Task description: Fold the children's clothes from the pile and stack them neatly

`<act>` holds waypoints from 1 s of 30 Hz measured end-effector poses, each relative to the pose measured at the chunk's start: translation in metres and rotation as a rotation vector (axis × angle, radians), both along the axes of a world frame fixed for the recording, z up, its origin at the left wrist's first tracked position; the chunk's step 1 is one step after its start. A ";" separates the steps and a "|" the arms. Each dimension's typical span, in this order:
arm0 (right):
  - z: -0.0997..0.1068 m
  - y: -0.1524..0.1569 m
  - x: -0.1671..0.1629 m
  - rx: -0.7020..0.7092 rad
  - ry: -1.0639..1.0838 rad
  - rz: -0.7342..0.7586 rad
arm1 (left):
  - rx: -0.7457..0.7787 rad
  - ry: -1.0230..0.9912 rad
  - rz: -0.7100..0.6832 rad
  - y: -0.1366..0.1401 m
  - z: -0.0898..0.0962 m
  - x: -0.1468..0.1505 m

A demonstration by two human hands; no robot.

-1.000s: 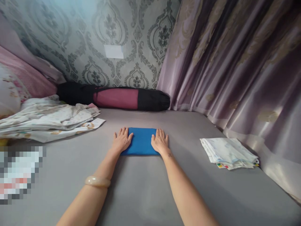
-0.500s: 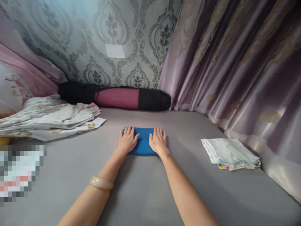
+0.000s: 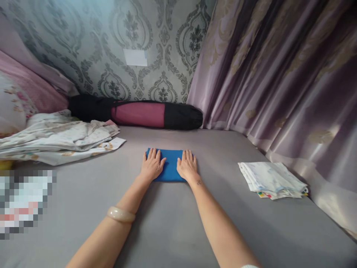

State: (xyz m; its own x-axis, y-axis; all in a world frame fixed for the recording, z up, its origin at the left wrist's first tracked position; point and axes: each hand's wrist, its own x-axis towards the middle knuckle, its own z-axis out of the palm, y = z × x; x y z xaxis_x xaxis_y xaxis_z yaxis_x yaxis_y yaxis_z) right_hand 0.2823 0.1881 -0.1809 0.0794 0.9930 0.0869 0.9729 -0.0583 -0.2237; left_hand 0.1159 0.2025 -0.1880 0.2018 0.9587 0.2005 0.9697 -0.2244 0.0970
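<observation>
A folded blue cloth (image 3: 170, 165) lies flat on the grey sheet (image 3: 173, 223) in front of me. My left hand (image 3: 152, 164) rests palm down on its left edge, fingers stretched out and pointing away from me. On the right edge lies my right hand (image 3: 187, 165), also flat with the fingers extended. Between the two thumbs the middle of the blue cloth shows. Both palms hide the cloth's side edges in part. A pale bangle (image 3: 121, 214) sits on my left forearm.
To the right is a stack of folded white cloths (image 3: 275, 179) near the purple curtain (image 3: 251, 74). Loose white clothes (image 3: 64, 136) are heaped at the left. A long black and maroon bag (image 3: 139, 113) lies along the patterned wall. A blurred-out item (image 3: 25, 203) is at near left.
Both hands stay flat on the blue cloth in nearly the same place. The whole view has shifted very slightly.
</observation>
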 end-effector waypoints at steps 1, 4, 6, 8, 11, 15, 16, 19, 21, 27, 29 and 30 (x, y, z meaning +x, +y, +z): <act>0.001 -0.001 -0.002 0.011 -0.004 0.003 | 0.007 0.002 -0.003 -0.002 0.001 0.002; 0.005 -0.004 -0.010 0.041 -0.011 0.034 | 0.018 0.002 -0.020 -0.008 0.005 0.013; 0.007 -0.009 -0.017 0.060 -0.008 0.073 | 0.016 -0.001 -0.033 -0.012 0.005 0.020; 0.008 -0.013 -0.023 0.071 -0.004 0.104 | 0.007 0.000 -0.041 -0.016 0.003 0.025; 0.007 -0.018 -0.028 0.059 0.008 0.115 | -0.024 -0.005 -0.047 -0.020 -0.002 0.028; 0.004 -0.019 -0.030 0.030 0.011 0.112 | -0.021 -0.023 -0.051 -0.020 -0.006 0.026; 0.004 -0.019 -0.029 0.030 0.009 0.110 | -0.018 -0.026 -0.053 -0.020 -0.006 0.026; 0.003 -0.018 -0.029 0.026 0.000 0.106 | -0.019 -0.036 -0.055 -0.019 -0.006 0.026; 0.003 -0.017 -0.029 0.018 -0.008 0.109 | -0.019 -0.043 -0.054 -0.019 -0.006 0.026; 0.008 -0.010 -0.034 0.036 -0.021 0.107 | 0.013 -0.128 -0.033 -0.013 0.000 0.022; 0.010 -0.006 -0.040 0.054 -0.024 0.135 | 0.031 -0.174 -0.009 -0.010 0.006 0.017; 0.010 -0.004 -0.044 0.052 -0.022 0.154 | 0.036 -0.196 0.002 -0.008 0.009 0.013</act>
